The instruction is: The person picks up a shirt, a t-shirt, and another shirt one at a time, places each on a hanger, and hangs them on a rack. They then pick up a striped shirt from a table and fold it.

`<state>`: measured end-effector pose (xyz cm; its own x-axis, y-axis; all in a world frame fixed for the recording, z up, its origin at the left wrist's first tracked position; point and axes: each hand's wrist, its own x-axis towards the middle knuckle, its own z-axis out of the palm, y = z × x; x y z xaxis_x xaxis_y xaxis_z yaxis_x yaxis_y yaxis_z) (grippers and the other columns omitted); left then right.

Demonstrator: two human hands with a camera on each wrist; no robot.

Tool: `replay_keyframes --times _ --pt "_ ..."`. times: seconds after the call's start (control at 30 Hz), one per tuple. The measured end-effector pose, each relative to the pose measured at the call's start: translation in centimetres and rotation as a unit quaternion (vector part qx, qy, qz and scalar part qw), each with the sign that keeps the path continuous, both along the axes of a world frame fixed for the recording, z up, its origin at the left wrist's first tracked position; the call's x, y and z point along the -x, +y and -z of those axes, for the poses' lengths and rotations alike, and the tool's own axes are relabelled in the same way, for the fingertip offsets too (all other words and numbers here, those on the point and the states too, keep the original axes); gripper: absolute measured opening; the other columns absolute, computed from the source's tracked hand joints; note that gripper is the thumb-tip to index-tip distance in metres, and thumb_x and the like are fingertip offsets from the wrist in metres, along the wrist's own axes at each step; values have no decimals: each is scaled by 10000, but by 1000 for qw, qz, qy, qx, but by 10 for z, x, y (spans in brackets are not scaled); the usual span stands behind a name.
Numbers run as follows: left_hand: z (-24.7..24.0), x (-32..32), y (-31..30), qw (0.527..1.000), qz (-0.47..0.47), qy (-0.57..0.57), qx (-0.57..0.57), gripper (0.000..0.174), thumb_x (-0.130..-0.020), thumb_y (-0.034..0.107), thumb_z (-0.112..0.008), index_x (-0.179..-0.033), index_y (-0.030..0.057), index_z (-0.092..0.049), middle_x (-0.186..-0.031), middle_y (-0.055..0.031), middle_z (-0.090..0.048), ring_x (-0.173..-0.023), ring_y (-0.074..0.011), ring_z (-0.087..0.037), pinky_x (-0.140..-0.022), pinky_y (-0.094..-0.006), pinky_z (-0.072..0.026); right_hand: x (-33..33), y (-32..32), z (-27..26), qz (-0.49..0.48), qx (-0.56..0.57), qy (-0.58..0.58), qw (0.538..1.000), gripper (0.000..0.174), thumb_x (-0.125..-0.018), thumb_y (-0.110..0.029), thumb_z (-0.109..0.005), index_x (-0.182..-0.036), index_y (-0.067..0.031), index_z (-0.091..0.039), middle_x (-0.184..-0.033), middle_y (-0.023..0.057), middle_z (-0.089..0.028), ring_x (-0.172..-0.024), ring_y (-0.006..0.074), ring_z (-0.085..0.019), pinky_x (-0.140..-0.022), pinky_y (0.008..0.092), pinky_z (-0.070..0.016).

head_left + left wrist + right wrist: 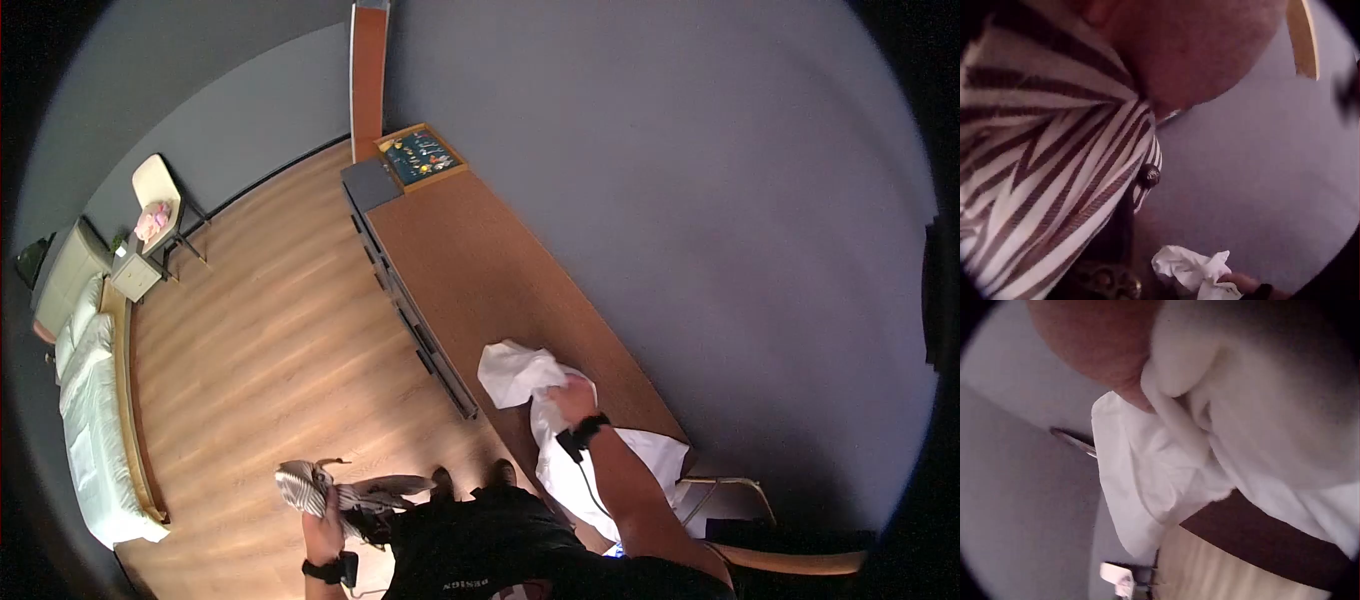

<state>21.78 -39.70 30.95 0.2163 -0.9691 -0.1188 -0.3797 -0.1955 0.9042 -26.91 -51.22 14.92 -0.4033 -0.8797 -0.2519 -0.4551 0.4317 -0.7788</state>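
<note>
White cloth (517,374) lies bunched on the brown tabletop, and the right hand (574,400) grips a fold of it. In the right wrist view the white cloth (1141,469) hangs in folds beside the hand (1104,344). More white fabric (572,478) spreads under the right forearm to the table's near end. Over the floor side, the left hand (322,532) grips a striped brown-and-white cloth (303,486). That striped cloth (1054,169) fills the left part of the left wrist view, its folds gathered at the hand (1191,50).
The long brown table (480,260) runs along the grey wall, with a framed board (420,156) at its far end. A metal-framed chair (765,500) stands at the near right. A bed (100,440), a nightstand (135,275) and a chair (157,185) are at the left.
</note>
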Motion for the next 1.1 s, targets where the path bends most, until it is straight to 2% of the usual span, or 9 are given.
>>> replay_keyframes --times 0.07,0.13,0.37,0.63,0.83,0.87,0.9,1.03,1.1 --pt "-9 13 -26 991 -5 133 -26 242 -1008 156 -541 -1140 -42 -584 -981 -108 -669 -899 -194 -624 -821 -338 -499 16 33 -72 102 10 -165 981 257 -768 -142 -744 -980 -1 -709 -883 49 -716 -818 129 -650 -741 301 -527" --pt "-39 32 -59 982 34 184 -10 264 -1007 183 -563 -1164 -29 -578 -1028 -72 -661 -918 -154 -609 -814 -306 -498 22 71 -140 122 136 -213 960 188 -821 7 -666 -1007 16 -693 -934 49 -707 -835 137 -648 -756 290 -525" --pt "-155 110 -142 962 130 213 109 371 -1003 261 -561 -1244 -22 -565 -1217 -51 -607 -1085 -148 -557 -979 -309 -422 27 207 -238 231 322 -193 898 242 -792 68 -628 -1026 23 -670 -970 54 -702 -874 126 -638 -814 267 -497" --pt "-233 261 -225 758 376 533 -17 405 -1042 314 -444 -1246 -14 -563 -1188 -128 -660 -1072 -224 -650 -960 -358 -510 -29 262 -263 342 371 -172 846 278 -743 80 -617 -1009 10 -655 -970 61 -696 -874 143 -638 -823 289 -501" --pt "-79 371 -275 784 312 520 -131 447 -1015 388 -505 -1226 0 -572 -1196 -131 -653 -1062 -211 -644 -916 -356 -519 -50 259 -197 415 397 -291 765 393 -771 90 -593 -1157 19 -612 -1073 99 -690 -952 187 -660 -860 306 -521" --pt "-48 386 -273 806 289 489 -165 484 -1009 422 -501 -1251 7 -557 -1198 -127 -649 -1077 -203 -633 -906 -349 -519 -49 259 -189 418 386 -288 770 377 -777 95 -603 -1147 18 -619 -1064 97 -694 -943 182 -663 -845 300 -524" --pt "-75 364 -276 819 261 464 -215 521 -1003 456 -498 -1275 14 -542 -1199 -123 -646 -1091 -194 -622 -896 -343 -519 -86 253 -258 428 363 -272 781 362 -784 101 -613 -1136 17 -626 -1054 96 -698 -933 177 -666 -830 293 -528" --pt "105 339 -276 827 211 336 -399 543 -988 467 -516 -1358 71 -479 -1268 -122 -583 -1126 -240 -594 -899 -396 -529 -116 253 -245 392 285 -273 831 292 -799 102 -655 -1078 14 -660 -988 85 -717 -888 145 -673 -808 284 -537" --pt "147 294 -246 825 330 228 -398 475 -999 390 -517 -1361 83 -483 -1291 -119 -558 -1122 -261 -593 -920 -412 -520 -135 253 -249 357 237 -243 870 294 -811 53 -695 -1099 4 -665 -1038 69 -698 -955 146 -654 -857 289 -525"
